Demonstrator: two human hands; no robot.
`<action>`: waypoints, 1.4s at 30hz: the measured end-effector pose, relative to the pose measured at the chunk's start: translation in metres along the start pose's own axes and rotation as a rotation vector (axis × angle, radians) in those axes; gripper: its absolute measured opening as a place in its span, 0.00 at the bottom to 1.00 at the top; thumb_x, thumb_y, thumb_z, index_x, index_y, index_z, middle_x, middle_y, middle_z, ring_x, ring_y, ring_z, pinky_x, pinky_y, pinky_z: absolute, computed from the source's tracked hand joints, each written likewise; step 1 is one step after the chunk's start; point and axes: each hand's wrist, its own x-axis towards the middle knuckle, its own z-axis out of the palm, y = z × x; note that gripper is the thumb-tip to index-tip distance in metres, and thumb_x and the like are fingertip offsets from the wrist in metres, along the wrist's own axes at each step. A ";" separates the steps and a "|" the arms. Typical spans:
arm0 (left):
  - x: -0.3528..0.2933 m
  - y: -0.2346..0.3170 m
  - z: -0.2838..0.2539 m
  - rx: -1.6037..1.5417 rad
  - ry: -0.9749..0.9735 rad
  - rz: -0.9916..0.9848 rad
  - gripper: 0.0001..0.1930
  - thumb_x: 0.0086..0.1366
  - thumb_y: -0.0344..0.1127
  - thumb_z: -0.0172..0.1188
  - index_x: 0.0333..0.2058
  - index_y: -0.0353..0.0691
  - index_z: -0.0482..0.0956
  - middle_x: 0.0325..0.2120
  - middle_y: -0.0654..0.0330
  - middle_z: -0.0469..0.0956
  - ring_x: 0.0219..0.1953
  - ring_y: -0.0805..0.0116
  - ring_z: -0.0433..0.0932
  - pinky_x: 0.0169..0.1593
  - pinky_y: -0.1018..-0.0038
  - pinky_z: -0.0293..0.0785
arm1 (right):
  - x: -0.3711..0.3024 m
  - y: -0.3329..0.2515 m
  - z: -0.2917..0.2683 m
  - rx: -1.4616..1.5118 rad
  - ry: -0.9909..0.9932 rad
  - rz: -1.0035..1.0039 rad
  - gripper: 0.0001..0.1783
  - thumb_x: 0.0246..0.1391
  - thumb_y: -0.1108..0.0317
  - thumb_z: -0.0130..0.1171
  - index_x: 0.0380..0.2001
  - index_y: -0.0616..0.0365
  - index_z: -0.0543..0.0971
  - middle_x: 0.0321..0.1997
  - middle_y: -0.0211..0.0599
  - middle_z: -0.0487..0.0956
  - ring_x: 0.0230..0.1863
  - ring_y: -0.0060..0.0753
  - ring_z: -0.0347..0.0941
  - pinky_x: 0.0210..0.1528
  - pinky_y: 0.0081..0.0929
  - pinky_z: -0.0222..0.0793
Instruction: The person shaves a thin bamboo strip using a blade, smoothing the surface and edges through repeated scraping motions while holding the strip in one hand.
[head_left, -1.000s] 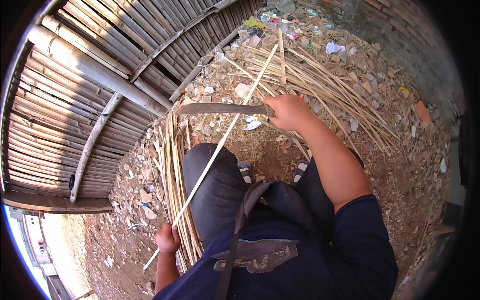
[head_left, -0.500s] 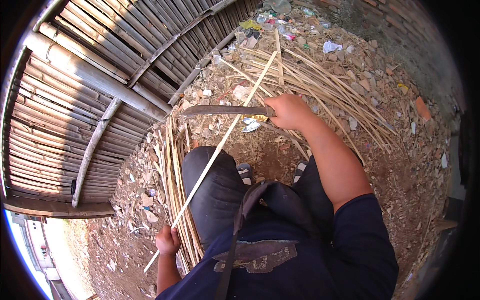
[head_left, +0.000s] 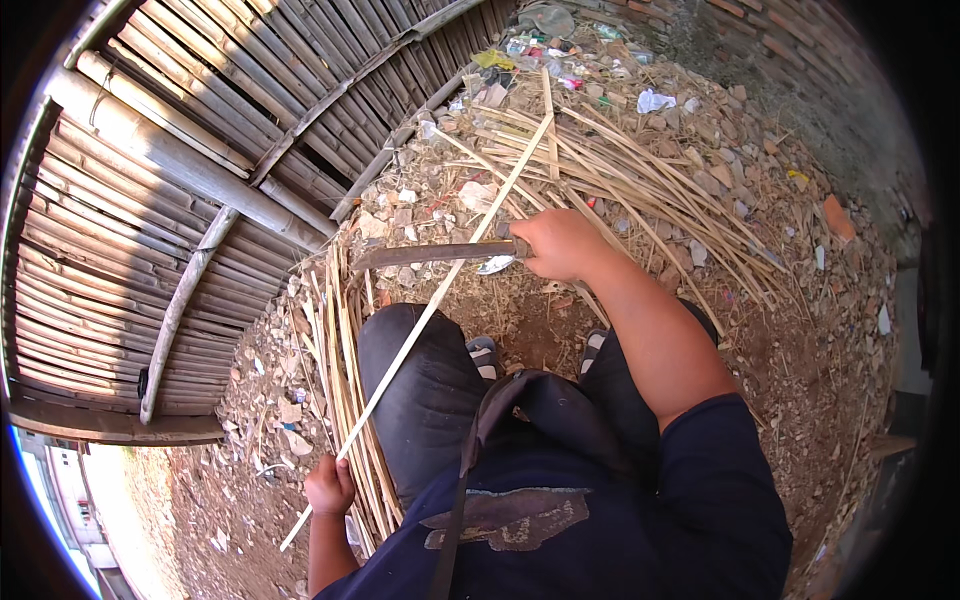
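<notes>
My left hand [head_left: 330, 486] is closed round the lower part of a long pale bamboo strip [head_left: 408, 362]. The strip slants up and away to the right, passing over my left thigh, with its far end above a pile of strips. My right hand [head_left: 560, 245] grips the handle of a machete [head_left: 430, 254], whose dark blade points left. The blade crosses the strip in front of my knees; whether it is pressed against the strip I cannot tell. Beside my left leg lies a bundle of bamboo strips [head_left: 350, 385].
A loose pile of bamboo strips [head_left: 640, 170] is spread on the rubble ahead. To the left stands a bamboo slat wall [head_left: 130, 270] with round poles. Plastic litter [head_left: 655, 101] lies near a brick wall [head_left: 790, 70]. My sandalled feet rest on bare soil.
My right hand has drawn the machete nearer to me along the strip, and slightly left. The left hand keeps its hold on the strip, nearly in place.
</notes>
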 end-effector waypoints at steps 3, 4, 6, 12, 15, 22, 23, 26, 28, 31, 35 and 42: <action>0.000 -0.003 -0.005 -0.051 -0.001 -0.029 0.14 0.73 0.40 0.53 0.28 0.39 0.69 0.17 0.45 0.73 0.20 0.37 0.75 0.25 0.48 0.69 | 0.009 0.058 0.021 0.209 0.071 0.155 0.23 0.46 0.67 0.64 0.49 0.56 0.82 0.42 0.50 0.85 0.45 0.56 0.82 0.49 0.49 0.77; -0.001 -0.005 -0.005 -0.055 0.005 -0.027 0.14 0.73 0.40 0.53 0.28 0.39 0.69 0.17 0.45 0.73 0.20 0.37 0.75 0.25 0.48 0.69 | 0.011 0.078 0.030 0.243 0.200 0.234 0.24 0.46 0.66 0.64 0.50 0.57 0.82 0.42 0.51 0.85 0.45 0.56 0.81 0.50 0.48 0.77; -0.002 -0.010 -0.008 0.042 0.005 -0.021 0.16 0.73 0.43 0.54 0.27 0.42 0.70 0.17 0.47 0.74 0.20 0.40 0.76 0.24 0.50 0.71 | 0.012 0.082 0.031 0.283 0.330 0.311 0.25 0.47 0.66 0.64 0.50 0.59 0.81 0.43 0.52 0.85 0.46 0.57 0.81 0.50 0.47 0.77; 0.003 0.001 -0.003 -0.032 -0.001 -0.045 0.15 0.72 0.42 0.55 0.27 0.42 0.70 0.17 0.47 0.74 0.20 0.38 0.75 0.25 0.47 0.70 | 0.003 0.002 -0.004 0.114 -0.007 0.109 0.22 0.49 0.65 0.65 0.49 0.58 0.82 0.40 0.54 0.84 0.45 0.57 0.81 0.48 0.50 0.76; 0.011 0.009 -0.002 -0.059 0.008 -0.023 0.15 0.72 0.42 0.56 0.27 0.42 0.70 0.17 0.47 0.74 0.21 0.38 0.75 0.25 0.48 0.70 | 0.000 0.009 0.004 0.021 0.071 -0.084 0.14 0.51 0.63 0.66 0.40 0.57 0.81 0.27 0.46 0.82 0.35 0.52 0.81 0.40 0.48 0.74; 0.005 -0.002 -0.008 -0.030 0.039 -0.046 0.16 0.72 0.43 0.57 0.25 0.41 0.70 0.16 0.48 0.73 0.20 0.40 0.75 0.24 0.50 0.71 | 0.000 0.081 0.008 0.291 0.338 0.441 0.21 0.51 0.62 0.66 0.49 0.55 0.82 0.40 0.53 0.84 0.45 0.57 0.81 0.49 0.49 0.76; 0.008 -0.001 -0.011 -0.009 0.032 -0.038 0.16 0.72 0.43 0.57 0.26 0.41 0.71 0.16 0.49 0.73 0.20 0.40 0.75 0.24 0.50 0.71 | -0.001 0.079 0.005 0.295 0.319 0.440 0.20 0.51 0.63 0.66 0.49 0.55 0.82 0.40 0.52 0.84 0.45 0.57 0.81 0.49 0.49 0.76; 0.018 0.011 -0.013 -0.019 0.011 -0.026 0.16 0.71 0.43 0.58 0.26 0.41 0.71 0.17 0.50 0.73 0.20 0.41 0.75 0.25 0.51 0.71 | 0.000 0.049 -0.001 0.257 0.259 0.336 0.19 0.50 0.64 0.65 0.47 0.55 0.82 0.40 0.51 0.84 0.46 0.57 0.81 0.48 0.49 0.76; 0.025 0.022 -0.010 -0.051 -0.005 -0.017 0.16 0.71 0.43 0.58 0.26 0.41 0.71 0.17 0.50 0.73 0.20 0.41 0.75 0.25 0.52 0.71 | -0.003 0.019 -0.005 0.214 0.218 0.236 0.18 0.50 0.65 0.65 0.46 0.55 0.82 0.39 0.51 0.84 0.46 0.57 0.81 0.48 0.50 0.76; 0.037 0.040 -0.014 -0.060 -0.060 -0.100 0.17 0.71 0.44 0.60 0.26 0.40 0.71 0.17 0.50 0.75 0.21 0.41 0.77 0.26 0.51 0.71 | -0.005 0.001 -0.011 0.020 0.008 0.017 0.17 0.48 0.67 0.64 0.44 0.54 0.82 0.39 0.50 0.84 0.46 0.57 0.81 0.47 0.51 0.76; 0.043 0.050 -0.023 -0.085 -0.099 -0.153 0.16 0.70 0.44 0.62 0.27 0.40 0.72 0.19 0.48 0.77 0.22 0.41 0.78 0.27 0.51 0.72 | -0.005 0.038 -0.003 0.101 0.042 0.102 0.23 0.49 0.63 0.69 0.49 0.55 0.83 0.37 0.53 0.84 0.43 0.56 0.81 0.46 0.47 0.76; 0.058 0.082 -0.035 -0.036 0.122 -0.115 0.10 0.69 0.37 0.63 0.35 0.35 0.80 0.22 0.48 0.80 0.24 0.45 0.80 0.30 0.54 0.74 | -0.010 0.055 0.001 0.211 0.289 0.196 0.19 0.47 0.65 0.66 0.46 0.54 0.83 0.42 0.50 0.84 0.46 0.55 0.81 0.48 0.49 0.76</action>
